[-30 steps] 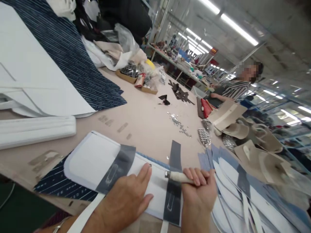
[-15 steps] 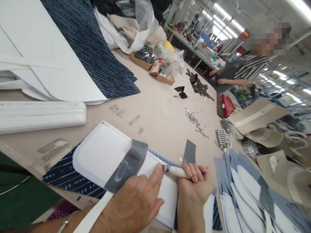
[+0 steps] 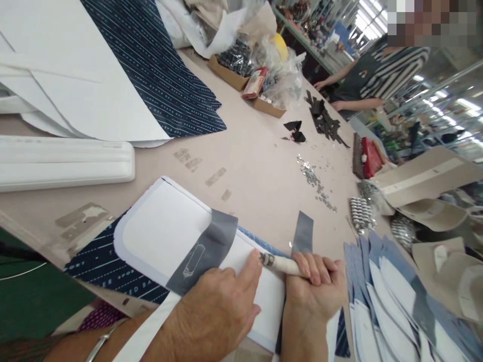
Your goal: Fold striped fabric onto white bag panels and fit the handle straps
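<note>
My right hand is closed round the white handle of a small tool, whose metal tip touches a white fabric panel crossed by grey straps. My left hand lies flat on that panel with its fingers stretched out, the fingertips beside the tool's tip. A second grey strap sticks out beyond my right hand. The panel rests on dark blue striped cloth at the table's near edge.
A fanned stack of similar panels lies to the right. Small metal parts and black scraps dot the table. Striped navy fabric, white sheets, cardboard boxes and beige pieces surround it. A person in a striped top works at the far end.
The view has tilted down and shifted, so the table's far things sit higher. My hands stay on the panel; the tool's tip has drawn close to my left fingertips.
</note>
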Motion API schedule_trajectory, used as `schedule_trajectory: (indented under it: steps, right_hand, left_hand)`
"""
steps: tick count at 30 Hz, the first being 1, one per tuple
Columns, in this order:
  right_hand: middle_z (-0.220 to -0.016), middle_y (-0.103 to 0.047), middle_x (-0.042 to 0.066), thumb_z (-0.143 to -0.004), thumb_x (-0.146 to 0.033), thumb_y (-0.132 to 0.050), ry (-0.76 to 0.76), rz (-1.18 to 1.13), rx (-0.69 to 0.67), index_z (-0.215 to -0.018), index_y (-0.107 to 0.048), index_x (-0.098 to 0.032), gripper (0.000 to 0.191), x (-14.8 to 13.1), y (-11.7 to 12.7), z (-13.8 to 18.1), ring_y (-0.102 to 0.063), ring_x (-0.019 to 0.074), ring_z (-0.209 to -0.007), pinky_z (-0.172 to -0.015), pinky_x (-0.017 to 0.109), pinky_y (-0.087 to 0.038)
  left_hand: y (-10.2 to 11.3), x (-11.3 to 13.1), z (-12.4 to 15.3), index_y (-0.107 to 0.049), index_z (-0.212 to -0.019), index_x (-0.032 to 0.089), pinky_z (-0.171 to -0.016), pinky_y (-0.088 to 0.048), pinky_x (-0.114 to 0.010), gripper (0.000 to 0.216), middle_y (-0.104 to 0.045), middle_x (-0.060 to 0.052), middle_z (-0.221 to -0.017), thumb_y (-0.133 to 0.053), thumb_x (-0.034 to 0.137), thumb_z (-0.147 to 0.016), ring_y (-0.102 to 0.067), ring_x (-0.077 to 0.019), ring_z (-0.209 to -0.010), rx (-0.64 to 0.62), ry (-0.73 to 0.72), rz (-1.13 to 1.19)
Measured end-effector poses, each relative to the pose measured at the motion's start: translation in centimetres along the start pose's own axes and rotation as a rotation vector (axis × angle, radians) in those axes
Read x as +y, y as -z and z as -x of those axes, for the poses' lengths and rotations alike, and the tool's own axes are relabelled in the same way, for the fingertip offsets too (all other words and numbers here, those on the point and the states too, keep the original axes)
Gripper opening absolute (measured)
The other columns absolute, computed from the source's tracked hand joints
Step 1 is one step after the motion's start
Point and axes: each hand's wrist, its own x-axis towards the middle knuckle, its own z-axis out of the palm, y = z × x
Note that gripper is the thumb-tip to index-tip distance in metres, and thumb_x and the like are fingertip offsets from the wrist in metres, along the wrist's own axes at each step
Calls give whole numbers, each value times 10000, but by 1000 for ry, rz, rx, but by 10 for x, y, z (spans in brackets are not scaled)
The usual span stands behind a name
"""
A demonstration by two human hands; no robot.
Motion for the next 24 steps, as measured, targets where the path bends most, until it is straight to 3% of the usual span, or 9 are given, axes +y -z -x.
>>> schedule_trajectory:
  steps: [6,14,17,22,24]
  right_hand:
    - [-396,-268,-126,-852,-239,-576,-4,-14,56,-558,-420,-193,336,3,-3,0,-249,48,-312,-355,165,-332]
    - [-428,-161,-128,-913,-295,-496,41,88,36,-575,-451,-209,352,1,-20,1,-82,71,-345,-317,171,-272]
    - [-427,-157,-122,-938,-345,-480,94,166,-47,-574,-454,-212,389,2,-37,12,-67,75,-339,-311,180,-254]
    - [-406,-259,-113,-874,-413,-605,191,332,-342,-576,-500,-201,381,7,-51,30,-212,66,-314,-371,210,-321]
    - [-407,-251,-113,-888,-391,-582,186,320,-329,-578,-498,-202,373,5,-48,30,-206,66,-314,-368,206,-316]
  left_hand:
    - [0,0,1,-437,-1407,48,-651,-583,-370,520,-374,-190,-1525,-417,309,-957,-680,-247,-895,7,-13,0]
    - [2,0,0,-416,-1420,46,-662,-586,-368,527,-358,-204,-1528,-399,300,-958,-687,-249,-912,1,-16,31]
    - [2,-1,0,-403,-1432,63,-668,-587,-376,527,-367,-200,-1525,-397,296,-959,-689,-248,-906,11,-20,36]
    - [3,-2,0,-449,-1402,79,-704,-583,-368,508,-384,-199,-1517,-431,303,-946,-692,-241,-906,17,-3,25]
    - [3,-2,0,-447,-1406,88,-722,-579,-363,512,-372,-187,-1527,-441,307,-943,-689,-237,-924,19,6,19]
